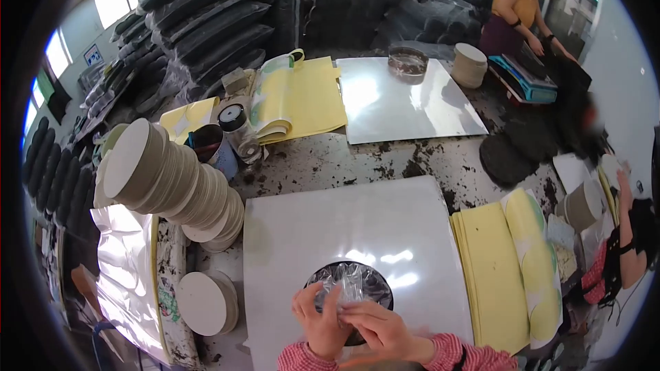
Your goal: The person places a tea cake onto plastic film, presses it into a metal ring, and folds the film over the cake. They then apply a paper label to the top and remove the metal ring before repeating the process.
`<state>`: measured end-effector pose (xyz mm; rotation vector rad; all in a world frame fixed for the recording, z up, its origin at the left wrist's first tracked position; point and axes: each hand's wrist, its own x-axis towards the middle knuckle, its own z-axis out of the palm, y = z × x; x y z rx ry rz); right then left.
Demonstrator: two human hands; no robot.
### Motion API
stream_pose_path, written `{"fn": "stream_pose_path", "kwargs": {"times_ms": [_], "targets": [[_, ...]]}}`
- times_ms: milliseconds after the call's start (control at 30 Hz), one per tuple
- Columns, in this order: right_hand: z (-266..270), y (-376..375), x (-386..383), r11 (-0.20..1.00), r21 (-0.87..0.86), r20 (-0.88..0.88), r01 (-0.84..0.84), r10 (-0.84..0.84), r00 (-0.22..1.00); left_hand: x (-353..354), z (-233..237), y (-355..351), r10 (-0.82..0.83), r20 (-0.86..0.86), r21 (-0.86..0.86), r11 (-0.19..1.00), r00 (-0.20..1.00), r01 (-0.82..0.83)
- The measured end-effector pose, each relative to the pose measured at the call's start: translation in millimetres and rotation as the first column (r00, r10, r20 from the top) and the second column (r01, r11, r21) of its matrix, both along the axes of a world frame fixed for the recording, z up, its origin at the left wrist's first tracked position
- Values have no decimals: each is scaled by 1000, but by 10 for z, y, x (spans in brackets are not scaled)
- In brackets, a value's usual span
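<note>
A dark round disc lies near the front of a shiny metal sheet, with crumpled clear plastic film gathered over its top. My left hand is closed, its fingers pinching the film on the disc's left side. From the right, my right hand pinches the same gathered film, its fingertips close to those of the left. Both hands cover the front part of the disc.
Round pale card discs stand in a tall leaning stack and a low stack at left. Yellow sheets lie at right. Behind are a jar and another metal sheet. Co-workers are at right.
</note>
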<state>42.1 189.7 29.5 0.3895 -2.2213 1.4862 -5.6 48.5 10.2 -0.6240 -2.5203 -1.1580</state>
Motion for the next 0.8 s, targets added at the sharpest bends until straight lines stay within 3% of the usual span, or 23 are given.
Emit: {"fn": "stream_pose_path", "kwargs": {"times_ms": [67,100,200,233,300,333,367,400,467,500,533,567,600,633,700,767,800], "targets": [[11,117,105,996,78,138,43,-53,989,-18,108,-49,-227,-102,-271,943,968,193],[52,176,11,986,165,201,40,-73,977,-15,80,-74,-271,12,-213,940,963,267],[-213,113,-244,917,399,331,13,-157,931,45,187,-52,-312,119,-318,887,943,334],[-188,144,-223,913,407,312,12,-152,938,9,217,-28,-305,99,-316,893,947,320],[-125,286,19,983,143,275,112,-148,950,16,260,-37,-320,164,-542,761,933,356],[35,475,174,950,127,266,285,-309,913,17,257,-61,-309,160,-540,767,937,346],[148,722,330,864,148,175,481,-502,847,6,231,-67,-323,149,-574,741,934,348],[127,1193,557,705,344,68,620,-677,732,3,201,-64,-351,142,-607,708,926,361],[117,2209,1094,304,588,-101,750,-892,441,16,148,-75,-401,169,-532,732,900,426],[-13,2846,1504,24,742,-217,670,-937,273,24,157,-80,-370,162,-545,739,915,396],[-447,3725,2469,-46,748,-242,662,-948,207,41,163,-65,-350,158,-553,743,923,376],[-661,4206,2509,-228,928,-191,294,-970,-150,57,166,-62,-420,156,-528,730,894,435],[-623,4284,2814,-72,993,-77,-97,-996,-53,54,170,-82,-403,159,-533,733,901,422],[-637,4170,2866,-94,995,-93,-29,-994,52,40,176,-73,-370,156,-545,741,916,392],[-559,3625,2495,-23,999,-27,32,-988,149,33,199,-40,-391,148,-548,732,908,404],[-133,2610,1980,247,919,134,306,-929,344,22,187,-61,-390,156,-587,703,908,403],[-24,2272,1822,490,837,423,244,-862,280,20,189,-54,-406,152,-594,692,901,411]]}}
